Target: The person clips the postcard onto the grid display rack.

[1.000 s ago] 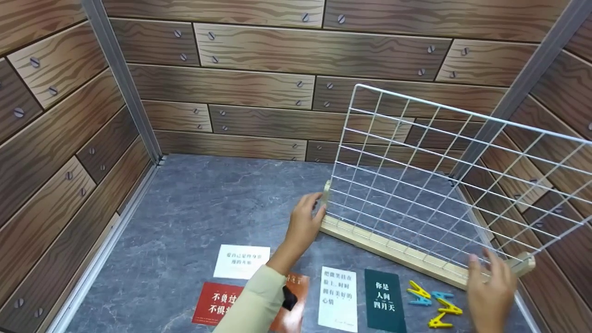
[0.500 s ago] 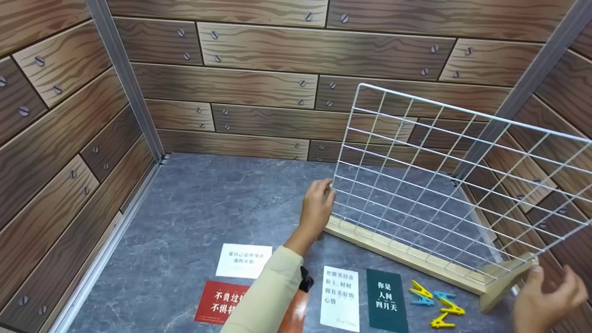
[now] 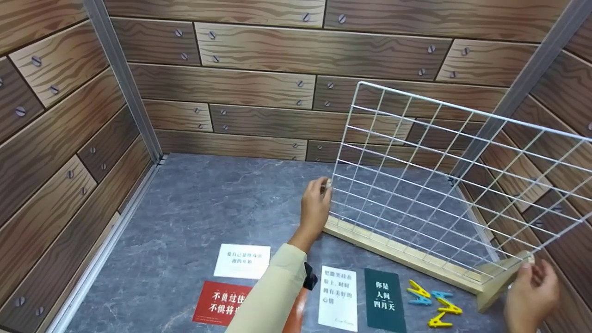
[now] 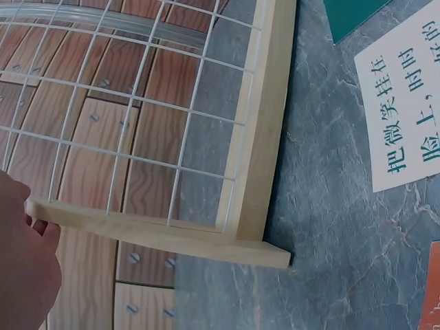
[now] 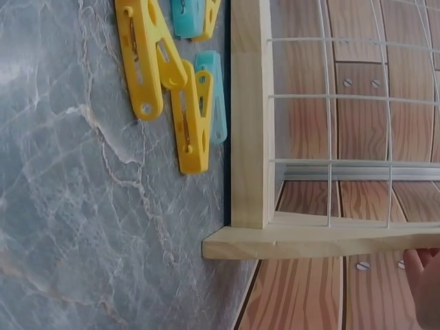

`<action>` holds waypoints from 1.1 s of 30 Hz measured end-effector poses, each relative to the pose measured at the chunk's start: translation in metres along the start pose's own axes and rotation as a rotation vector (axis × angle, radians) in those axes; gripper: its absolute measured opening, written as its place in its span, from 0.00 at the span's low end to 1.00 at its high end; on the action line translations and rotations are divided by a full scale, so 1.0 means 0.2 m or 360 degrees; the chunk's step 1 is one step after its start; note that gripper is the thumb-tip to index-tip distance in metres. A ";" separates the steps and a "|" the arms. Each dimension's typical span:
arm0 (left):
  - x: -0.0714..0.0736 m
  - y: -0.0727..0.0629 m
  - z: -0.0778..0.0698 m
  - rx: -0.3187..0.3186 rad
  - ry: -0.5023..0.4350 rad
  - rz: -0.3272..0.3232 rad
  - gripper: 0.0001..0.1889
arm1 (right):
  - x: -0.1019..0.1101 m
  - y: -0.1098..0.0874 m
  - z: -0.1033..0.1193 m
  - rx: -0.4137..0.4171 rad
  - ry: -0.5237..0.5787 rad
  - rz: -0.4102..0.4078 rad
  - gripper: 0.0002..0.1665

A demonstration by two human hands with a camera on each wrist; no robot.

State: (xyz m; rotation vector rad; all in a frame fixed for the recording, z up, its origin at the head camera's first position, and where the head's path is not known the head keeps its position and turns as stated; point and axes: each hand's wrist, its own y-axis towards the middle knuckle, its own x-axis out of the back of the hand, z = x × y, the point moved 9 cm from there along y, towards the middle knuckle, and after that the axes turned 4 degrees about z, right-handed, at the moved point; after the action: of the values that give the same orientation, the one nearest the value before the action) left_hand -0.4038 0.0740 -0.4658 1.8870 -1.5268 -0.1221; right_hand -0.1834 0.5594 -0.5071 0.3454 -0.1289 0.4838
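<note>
A white wire grid panel stands in a pale wooden base, angled across the right side of the table. My left hand pinches the upper tip of the base's left end piece. At the opposite side, the fingers of my right hand hold the upper tip of the right end piece. In the right wrist view only a bit of that hand shows, at the end piece's tip. Both end pieces rest with their lower ends on the tabletop.
Several yellow and blue clothespins lie before the base. Left of them are a green card, a tall white card, an orange card, a red card and another white card. Wood-patterned walls surround the table.
My right hand has gone from the front of the base to the right end piece's tip. My left hand has slid up to the left tip. The stand has hardly moved.
</note>
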 end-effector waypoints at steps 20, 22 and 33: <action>0.06 -0.01 0.08 0.0148 -0.0129 -0.0077 0.09 | -0.04 -0.02 0.05 0.0139 -0.0185 -0.0072 0.22; 0.06 -0.01 0.09 0.0153 -0.0116 -0.0082 0.09 | -0.05 -0.02 0.05 0.0137 -0.0198 -0.0067 0.23; 0.08 -0.03 0.07 0.0124 -0.0129 -0.0098 0.08 | -0.06 0.00 0.07 0.0137 -0.0247 -0.0054 0.23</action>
State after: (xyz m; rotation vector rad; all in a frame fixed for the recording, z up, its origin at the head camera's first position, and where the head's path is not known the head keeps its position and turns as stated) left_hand -0.4011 0.0531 -0.4742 2.0131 -1.5475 -0.1711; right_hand -0.1947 0.5492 -0.4962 0.4690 -0.2529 0.4298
